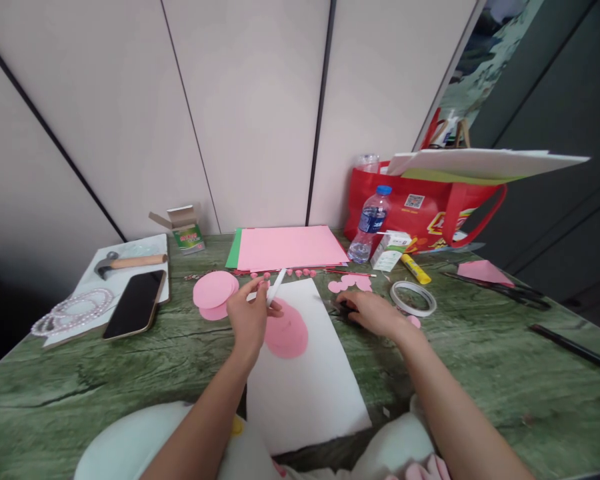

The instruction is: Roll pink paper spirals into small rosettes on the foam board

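Note:
My left hand is closed around a thin white stick, held over a white sheet in front of me. Pink paper circles lie on that sheet just right of the hand. My right hand rests on the green table to the right of the sheet, fingers curled over a small dark thing I cannot make out. More pink circles lie left of the left hand. A tape roll sits just right of my right hand.
Pink and green paper sheets lie at the back, with a water bottle, a small carton, a yellow glue stick and a red bag. At left are a phone, hammer and beads. Scissors lie at right.

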The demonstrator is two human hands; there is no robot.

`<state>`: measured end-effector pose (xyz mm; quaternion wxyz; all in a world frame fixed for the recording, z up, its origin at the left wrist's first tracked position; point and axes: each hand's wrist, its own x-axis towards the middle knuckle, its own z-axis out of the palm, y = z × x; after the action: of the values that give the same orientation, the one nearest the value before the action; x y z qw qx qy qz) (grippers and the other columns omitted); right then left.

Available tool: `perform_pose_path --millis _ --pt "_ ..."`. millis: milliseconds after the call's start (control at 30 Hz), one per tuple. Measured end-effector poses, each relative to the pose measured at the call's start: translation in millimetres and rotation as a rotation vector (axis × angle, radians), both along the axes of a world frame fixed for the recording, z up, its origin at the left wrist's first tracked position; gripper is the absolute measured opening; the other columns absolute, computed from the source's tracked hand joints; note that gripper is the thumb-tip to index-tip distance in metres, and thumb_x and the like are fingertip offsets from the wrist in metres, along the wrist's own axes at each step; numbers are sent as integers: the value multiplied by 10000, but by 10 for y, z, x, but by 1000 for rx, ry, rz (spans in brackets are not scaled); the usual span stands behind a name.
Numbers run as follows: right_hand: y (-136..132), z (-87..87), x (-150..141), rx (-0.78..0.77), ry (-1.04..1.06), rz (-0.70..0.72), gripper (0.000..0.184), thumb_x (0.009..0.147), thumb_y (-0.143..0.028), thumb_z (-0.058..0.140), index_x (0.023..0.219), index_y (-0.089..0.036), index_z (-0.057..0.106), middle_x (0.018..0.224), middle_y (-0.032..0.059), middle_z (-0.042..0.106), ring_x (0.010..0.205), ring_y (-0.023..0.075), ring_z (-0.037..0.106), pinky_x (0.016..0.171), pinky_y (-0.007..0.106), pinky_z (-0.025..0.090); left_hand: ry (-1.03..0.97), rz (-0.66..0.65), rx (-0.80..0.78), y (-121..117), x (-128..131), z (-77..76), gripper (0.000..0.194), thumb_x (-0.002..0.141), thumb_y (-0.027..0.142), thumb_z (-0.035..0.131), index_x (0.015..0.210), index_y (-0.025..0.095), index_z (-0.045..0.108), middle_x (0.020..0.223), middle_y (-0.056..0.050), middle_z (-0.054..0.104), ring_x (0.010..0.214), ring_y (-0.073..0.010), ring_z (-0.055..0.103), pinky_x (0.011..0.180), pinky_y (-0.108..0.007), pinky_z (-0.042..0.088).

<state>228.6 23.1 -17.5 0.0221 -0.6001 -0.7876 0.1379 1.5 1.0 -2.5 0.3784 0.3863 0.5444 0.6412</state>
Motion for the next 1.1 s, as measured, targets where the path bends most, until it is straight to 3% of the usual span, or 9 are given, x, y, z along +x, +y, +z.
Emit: perform_pose_path --millis 67,167,267,333,433,600,833,1100 --pt "6 -7 -9 58 88 -22 383 731 -78 477 1093 -196 520 921 88 640 860 224 589 701 295 397 -17 17 0 -1 -1 8 338 679 305 601 924 74 632 624 -22 606 353 -99 541 369 -276 532" --pt "-14 9 -109 154 406 43 379 758 -100 459 1123 -205 466 955 62 615 874 189 574 752 295 406 -29 27 -2 0 0 12 324 680 299 599 910 72 632 665 -32 612 357 -97 545 377 -283 540" --pt "-82 62 -283 222 731 181 363 747 -187 525 1102 -211 455 961 32 572 860 156 547 783 289 418 -18 23 -7 4 5 4 319 677 298 602 912 84 634 663 -25 610 362 -102 552 375 -279 541" --pt "-137 100 -390 246 806 216 458 669 -238 636 1091 -212 461 1002 34 543 892 165 528 805 299 414 10 16 -1 4 9 -6 319 684 300 596 923 92 634 665 -22 610 363 -105 558 366 -273 538" --pt "-192 133 -482 269 795 227 503 626 -224 683 1087 -222 482 971 28 536 883 172 517 806 314 409 72 4 12 -4 18 -16 322 703 304 578 946 101 633 673 -24 614 358 -107 559 351 -267 530" --pt "-200 108 -501 260 739 285 468 669 -120 627 1107 -243 516 928 26 541 852 160 519 793 306 409 161 -13 1 -30 37 -13 328 703 318 579 948 106 633 700 -38 630 360 -114 568 331 -256 521" --pt "-191 94 -489 224 669 298 478 719 -109 576 1166 -269 522 849 22 526 800 154 528 758 298 413 232 -36 12 -36 47 -20 294 712 332 565 904 120 634 640 -11 601 366 -110 566 339 -245 521" --pt "-191 99 -487 134 807 317 412 741 -145 537 1143 -229 561 795 19 559 757 142 519 750 300 453 251 -37 41 -45 43 -20 297 709 351 574 902 134 639 646 -11 599 353 -97 553 327 -222 508"
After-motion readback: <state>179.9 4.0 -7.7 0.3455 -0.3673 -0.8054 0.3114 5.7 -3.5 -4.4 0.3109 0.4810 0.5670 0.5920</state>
